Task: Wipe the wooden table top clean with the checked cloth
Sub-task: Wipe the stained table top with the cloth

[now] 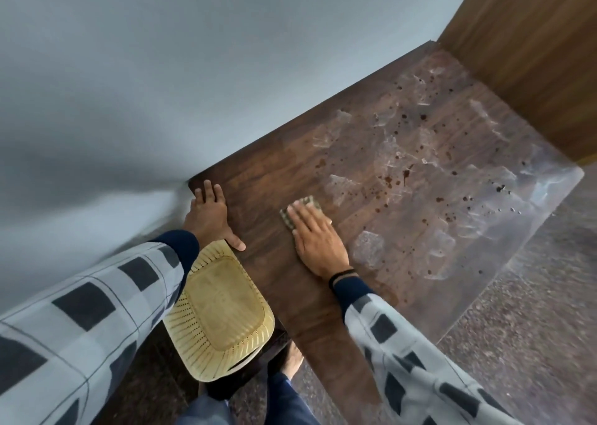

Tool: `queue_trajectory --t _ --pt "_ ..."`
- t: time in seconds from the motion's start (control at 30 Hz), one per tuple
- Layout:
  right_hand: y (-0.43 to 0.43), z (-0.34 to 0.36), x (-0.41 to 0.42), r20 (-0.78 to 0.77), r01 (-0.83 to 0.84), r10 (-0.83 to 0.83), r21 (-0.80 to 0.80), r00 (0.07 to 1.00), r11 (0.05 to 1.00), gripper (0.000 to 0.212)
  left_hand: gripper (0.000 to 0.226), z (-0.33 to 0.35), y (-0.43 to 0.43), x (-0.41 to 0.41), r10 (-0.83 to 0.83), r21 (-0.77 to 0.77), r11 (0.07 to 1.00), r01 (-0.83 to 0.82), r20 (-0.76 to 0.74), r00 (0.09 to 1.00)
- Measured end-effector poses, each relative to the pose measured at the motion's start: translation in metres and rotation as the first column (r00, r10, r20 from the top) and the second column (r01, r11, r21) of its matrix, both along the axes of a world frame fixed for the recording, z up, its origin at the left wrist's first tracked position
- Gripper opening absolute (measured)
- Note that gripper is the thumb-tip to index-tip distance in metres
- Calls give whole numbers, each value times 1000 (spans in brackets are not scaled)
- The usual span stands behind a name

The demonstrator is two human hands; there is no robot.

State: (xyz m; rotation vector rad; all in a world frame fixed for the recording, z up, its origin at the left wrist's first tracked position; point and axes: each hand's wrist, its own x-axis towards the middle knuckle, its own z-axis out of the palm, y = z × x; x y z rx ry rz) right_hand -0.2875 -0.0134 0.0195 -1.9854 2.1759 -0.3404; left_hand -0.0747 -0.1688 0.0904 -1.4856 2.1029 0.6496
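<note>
Checked cloth (303, 213) folded small, flat under right hand (318, 240), stained table top (420, 166)

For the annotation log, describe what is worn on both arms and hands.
The left sleeve and right sleeve are pale grey with dark square checks, ending in navy cuffs. The right hand has a ring and dark bands at the wrist. The left hand wears nothing.

No readable text, label, brand, number or sign anywhere in view.
</note>
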Motion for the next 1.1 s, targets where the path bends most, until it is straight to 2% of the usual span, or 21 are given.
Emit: queue_trajectory --t 0.03,0.1,0.13,0.17,0.23,0.3,0.33,0.43,0.47,0.53,0.57,0.63,0.67,0.73,0.77,0.83,0.9,0.97,1.0,1.03,1.1 --pt "-7 0 -6 21 150 -150 23 988 988 53 167 0 1 0 -3 -5 1000 3 1 1000" --pt "-11 4 11 78 477 -482 73 873 876 56 167 -1 3 0 -5 -5 1000 5 -2 1000" --pt "-9 5 28 86 534 -539 79 838 842 56 168 -2 3 1 -3 -1 1000 3 -7 1000" --pt "-1 4 43 77 482 -486 61 871 874 56 168 -2 3 1 6 -1 1000 -6 -11 1000" --pt "13 1 45 41 166 -167 28 985 986 54 168 -2 -1 0 14 2 1000 -14 -20 1000" --pt "8 -2 11 -11 -65 65 22 998 998 53 169 -2 -2 1 2 -2 1000 -2 -22 1000" --pt "2 -1 -5 -26 -60 60 33 998 998 54 169 -2 -1 2 -1 -14 1000 1 -19 1000" --pt "7 6 -11 17 175 -177 89 984 981 55 168 -1 1 3 -19 -13 1000 19 -15 1000" --pt "20 7 -3 7 141 -141 66 990 988 55 167 -1 2 2 -22 -13 1000 22 -9 1000" --pt "55 7 0 -10 -151 152 55 988 987 54 167 1 2 -1 -29 -12 999 30 2 1000" --pt "63 6 -15 -14 -301 302 72 953 951 53 167 2 2 -2 -29 -17 999 29 10 1000" --pt "50 9 -44 -81 -423 428 70 900 903 52 167 3 1 -3 -20 -37 999 21 30 999" --pt "38 11 -53 -89 -366 371 64 925 928 51 167 3 2 -3 -16 -44 999 17 37 999" --pt "24 17 -52 -54 -109 113 76 992 991 52 169 1 3 -2 -13 -46 999 15 40 999" --pt "30 16 -43 -75 -75 82 95 994 993 52 169 -1 4 -1 -8 -39 999 10 39 999" --pt "63 9 -29 -100 -268 279 111 955 957 54 171 -2 4 -1 -3 -35 999 4 39 999" --pt "92 10 -41 -55 -513 524 140 850 847 55 172 -2 3 -2 -8 -43 999 9 35 999" --pt "81 14 -67 -110 -616 632 147 768 774 58 170 1 4 -3 -1 -57 998 3 27 1000" --pt "68 15 -75 -134 -588 606 150 784 795 59 170 3 5 -4 4 -60 998 -3 23 1000" --pt "53 16 -81 -128 -489 501 114 856 865 57 169 4 5 -5 1 -60 998 0 20 1000" --pt "41 18 -73 -62 -161 166 75 984 984 52 169 2 6 -3 -2 -65 998 2 5 1000"
